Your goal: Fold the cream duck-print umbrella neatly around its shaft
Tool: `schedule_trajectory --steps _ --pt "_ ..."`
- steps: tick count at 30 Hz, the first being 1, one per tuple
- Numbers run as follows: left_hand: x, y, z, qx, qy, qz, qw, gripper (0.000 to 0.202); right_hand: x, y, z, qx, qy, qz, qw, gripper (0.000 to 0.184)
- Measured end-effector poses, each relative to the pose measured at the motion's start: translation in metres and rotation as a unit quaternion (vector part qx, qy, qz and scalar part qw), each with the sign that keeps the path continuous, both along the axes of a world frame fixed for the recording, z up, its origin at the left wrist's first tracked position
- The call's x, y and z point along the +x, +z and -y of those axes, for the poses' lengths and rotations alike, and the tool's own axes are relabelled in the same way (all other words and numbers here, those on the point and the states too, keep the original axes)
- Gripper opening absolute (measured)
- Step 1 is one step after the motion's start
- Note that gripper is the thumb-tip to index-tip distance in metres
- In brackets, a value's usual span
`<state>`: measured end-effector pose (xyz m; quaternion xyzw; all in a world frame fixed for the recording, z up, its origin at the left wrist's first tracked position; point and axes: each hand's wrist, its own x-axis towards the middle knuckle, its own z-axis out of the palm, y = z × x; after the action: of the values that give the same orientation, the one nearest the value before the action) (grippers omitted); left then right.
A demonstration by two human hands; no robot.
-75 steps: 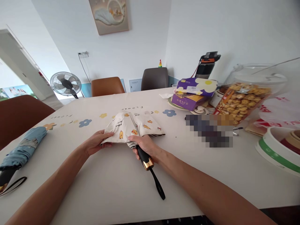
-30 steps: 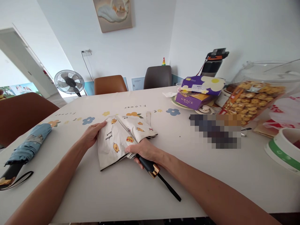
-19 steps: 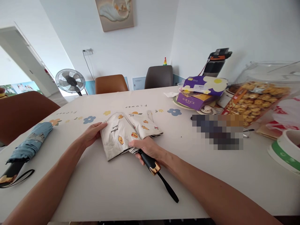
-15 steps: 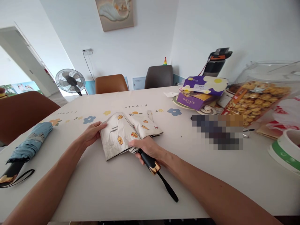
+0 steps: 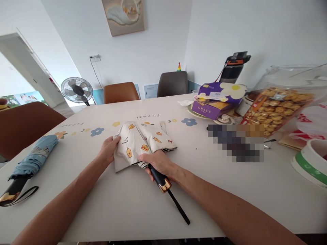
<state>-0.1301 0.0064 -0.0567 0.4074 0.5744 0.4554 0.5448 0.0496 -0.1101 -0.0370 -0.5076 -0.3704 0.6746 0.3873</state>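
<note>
A folding umbrella [image 5: 131, 144] with a cream canopy and yellow duck prints lies partly gathered over the middle of the table. My left hand [image 5: 109, 148] pinches the canopy's left edge between thumb and fingers. Around the umbrella's neck, just above its black and gold handle [image 5: 159, 178], my right hand [image 5: 158, 161] is closed, its thumb pressing on the fabric. A black wrist strap hangs from the handle's end toward the near table edge. The canopy's folds hide the shaft.
A blue folded umbrella [image 5: 35, 156] lies at the left. At the right are a purple box [image 5: 208, 109], a tilted jar of snacks [image 5: 283, 109], a black bottle [image 5: 231, 71], a pixelated patch and a green-banded white container [image 5: 310, 168]. Chairs and a fan stand beyond the white table [image 5: 114, 211].
My left hand has moved slightly right and inward with the canopy edge, so the left panel is drawn closer to the middle. The handle has shifted a little left.
</note>
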Motion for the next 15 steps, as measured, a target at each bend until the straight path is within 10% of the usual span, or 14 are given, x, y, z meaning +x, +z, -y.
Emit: schedule_trajectory --steps 10,15 --pt "0.022 -0.004 0.003 0.122 0.040 -0.243 0.961 0.015 -0.003 -0.002 0.003 0.010 0.011 -0.035 0.999 0.021" --pt "0.050 -0.002 0.005 0.112 0.050 -0.173 0.977 0.018 -0.001 -0.001 0.003 0.022 0.015 -0.039 0.999 0.020"
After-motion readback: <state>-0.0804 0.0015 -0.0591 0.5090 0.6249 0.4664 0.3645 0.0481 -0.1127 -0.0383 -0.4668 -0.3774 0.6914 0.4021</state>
